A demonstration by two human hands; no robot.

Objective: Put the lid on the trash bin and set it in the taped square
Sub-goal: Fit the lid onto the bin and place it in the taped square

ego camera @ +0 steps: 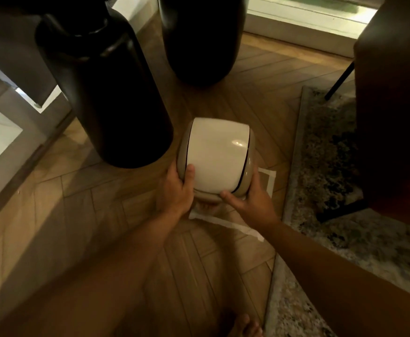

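A small beige trash bin sits in the middle of the view with its white swing lid on top. My left hand grips the bin's near left side, thumb lying on the lid. My right hand holds the near right side, thumb on the lid's front edge. Beneath and just behind the bin, white tape strips of the taped square show on the wooden floor, another corner of it at the right. The bin hides most of the square; whether it rests on the floor I cannot tell.
Two tall black vases stand close behind the bin on the left and far side. A patterned rug lies to the right, with a dark chair on it. My bare foot shows at the bottom edge.
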